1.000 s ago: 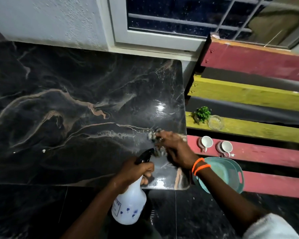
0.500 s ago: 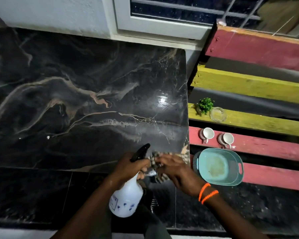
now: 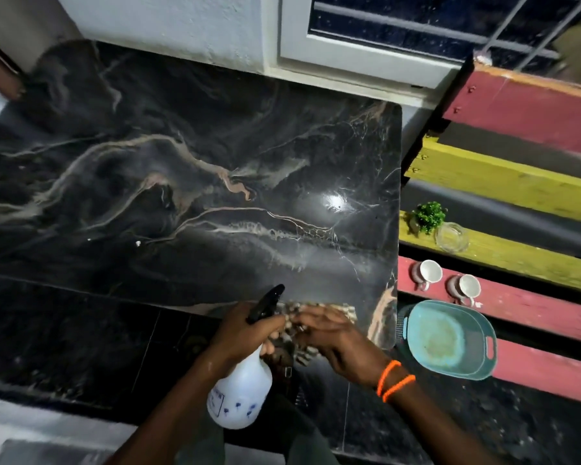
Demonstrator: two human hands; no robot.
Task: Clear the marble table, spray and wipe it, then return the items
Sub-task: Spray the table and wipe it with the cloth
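The black marble table fills the left and middle, bare and shiny with a wet streak. At its near right edge my left hand grips the neck of a white spray bottle with a black trigger. The bottle hangs below the table's edge. My right hand, with orange bands at the wrist, holds a patterned cloth against the edge, right beside my left hand. Part of the cloth droops under the palm.
A slatted red and yellow bench stands to the right of the table. On it are a teal basin, two white cups, a small green plant and a glass dish. A wall and window lie behind.
My right hand has dragged the cloth from the table's near right area down to its front edge, up against my left hand. The bottle has stayed in my left hand.
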